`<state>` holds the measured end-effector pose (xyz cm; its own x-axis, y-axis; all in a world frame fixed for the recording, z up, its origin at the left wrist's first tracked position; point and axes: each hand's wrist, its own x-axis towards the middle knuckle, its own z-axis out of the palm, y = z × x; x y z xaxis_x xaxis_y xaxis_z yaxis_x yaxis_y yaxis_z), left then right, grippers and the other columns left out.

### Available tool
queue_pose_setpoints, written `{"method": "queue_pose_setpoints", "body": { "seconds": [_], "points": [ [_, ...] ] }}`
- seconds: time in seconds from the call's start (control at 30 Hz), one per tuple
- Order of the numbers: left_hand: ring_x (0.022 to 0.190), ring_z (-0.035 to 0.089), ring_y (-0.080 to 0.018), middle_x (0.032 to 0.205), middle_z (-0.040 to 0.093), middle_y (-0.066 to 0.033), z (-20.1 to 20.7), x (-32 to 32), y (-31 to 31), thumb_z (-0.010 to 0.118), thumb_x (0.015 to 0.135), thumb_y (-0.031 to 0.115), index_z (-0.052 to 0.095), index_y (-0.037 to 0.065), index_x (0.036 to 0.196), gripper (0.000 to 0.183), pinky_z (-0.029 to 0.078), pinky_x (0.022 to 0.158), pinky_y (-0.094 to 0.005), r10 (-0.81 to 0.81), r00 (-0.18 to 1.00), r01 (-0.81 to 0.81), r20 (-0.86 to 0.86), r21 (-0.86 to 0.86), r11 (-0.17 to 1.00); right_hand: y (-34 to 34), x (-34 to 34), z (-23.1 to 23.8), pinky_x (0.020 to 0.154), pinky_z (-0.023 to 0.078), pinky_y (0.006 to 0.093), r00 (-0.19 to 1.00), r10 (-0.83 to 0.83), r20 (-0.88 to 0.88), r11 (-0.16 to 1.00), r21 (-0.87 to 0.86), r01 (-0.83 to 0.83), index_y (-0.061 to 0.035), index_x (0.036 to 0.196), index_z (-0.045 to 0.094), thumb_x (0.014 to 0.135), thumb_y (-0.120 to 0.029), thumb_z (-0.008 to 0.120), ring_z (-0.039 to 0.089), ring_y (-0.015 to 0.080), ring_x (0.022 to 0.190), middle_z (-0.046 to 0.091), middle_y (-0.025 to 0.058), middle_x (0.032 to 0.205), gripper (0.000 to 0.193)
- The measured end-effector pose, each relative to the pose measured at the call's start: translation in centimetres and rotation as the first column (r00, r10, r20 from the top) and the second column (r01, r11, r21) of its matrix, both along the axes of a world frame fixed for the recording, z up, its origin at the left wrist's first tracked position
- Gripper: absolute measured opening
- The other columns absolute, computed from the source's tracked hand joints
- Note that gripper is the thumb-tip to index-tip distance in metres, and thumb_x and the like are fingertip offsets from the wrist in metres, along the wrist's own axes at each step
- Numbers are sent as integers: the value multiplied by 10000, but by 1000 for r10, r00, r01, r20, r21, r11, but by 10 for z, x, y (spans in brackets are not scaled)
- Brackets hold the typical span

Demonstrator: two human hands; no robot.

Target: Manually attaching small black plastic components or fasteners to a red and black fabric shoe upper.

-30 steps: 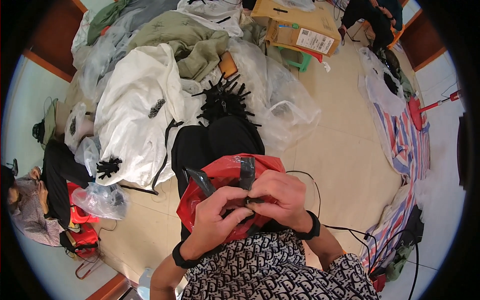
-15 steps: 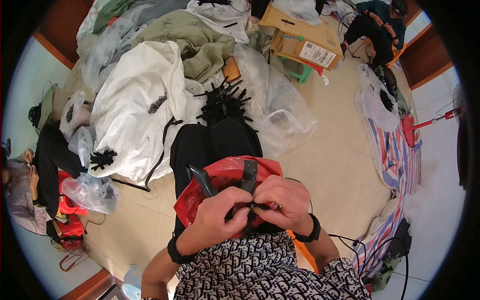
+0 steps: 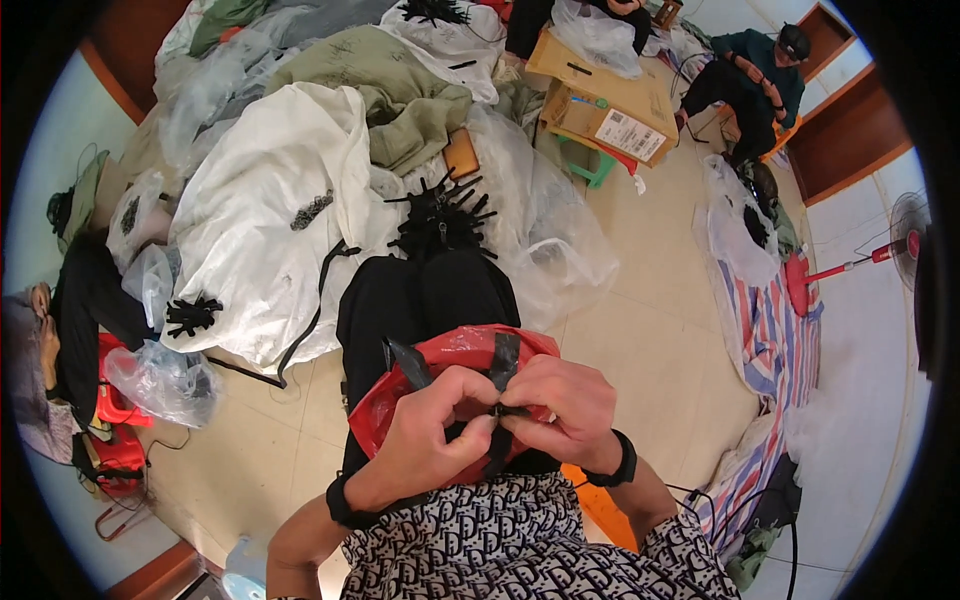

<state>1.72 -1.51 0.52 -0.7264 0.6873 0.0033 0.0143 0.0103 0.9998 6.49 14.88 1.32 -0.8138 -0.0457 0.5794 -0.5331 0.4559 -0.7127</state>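
Both hands meet over a red plastic bag [image 3: 460,347] on my lap, fingertips almost touching. My left hand [image 3: 437,425] pinches one side of a small black strap piece [image 3: 508,410], and my right hand [image 3: 566,408] pinches the other. A tiny dark fitting seems to lie between the fingertips, too small to make out. Black strips [image 3: 506,357] cross the bag's rim; its contents are mostly hidden by my hands. Just beyond my knees lies a bundle of short black straps [image 3: 440,220] with metal bits among them.
White sacks [image 3: 270,190] and clear plastic [image 3: 560,230] spread ahead. A smaller black strap bundle [image 3: 194,316] lies at left. A cardboard box [image 3: 610,105] rests on a green stool [image 3: 592,168]. Co-workers sit left, far and far right. A red fan [image 3: 850,268] stands at right.
The view has shifted slightly, showing more of the people at the far side. My hands keep the same pinch on the black strap piece.
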Motion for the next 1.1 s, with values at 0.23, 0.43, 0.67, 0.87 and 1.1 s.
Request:
{"method": "queue_pose_setpoints", "body": {
  "seconds": [0.23,0.43,0.67,0.87,1.1],
  "points": [
    [693,488,-30,839,508,0,-5,-10,-4,514,756,-10,483,6,919,167,422,601,-181,-45,988,36,150,64,997,-2,-8,5,520,450,267,999,-8,52,1000,7,7,1,784,579,579,35,657,567,210,603,580,90,711,222],
    [750,442,-31,866,469,13,10,-17,10,493,780,-12,484,11,912,134,385,650,-179,-69,934,5,350,182,983,3,-11,8,538,456,267,995,-61,74,998,-5,61,2,810,593,590,4,679,578,205,625,586,78,716,236],
    [728,452,-15,838,471,33,10,-24,7,513,784,-7,488,18,918,139,386,646,-166,-44,950,24,310,69,997,13,-18,12,559,449,248,981,31,192,995,-101,-12,-12,817,628,603,-23,700,588,170,626,610,69,722,226],
    [754,480,-11,855,500,27,15,-32,4,518,783,-3,494,20,936,156,397,663,-157,-185,851,163,492,87,983,35,-32,18,575,420,235,815,383,435,900,-375,-223,-5,846,639,618,-28,690,559,147,638,609,64,724,236],
    [792,515,-36,882,538,-2,30,-43,12,495,803,-10,485,11,945,145,421,721,-178,-250,824,224,509,113,968,44,-39,16,623,449,214,584,648,489,709,-668,-227,21,895,626,679,17,630,578,115,672,624,57,776,216]
  ]
}}
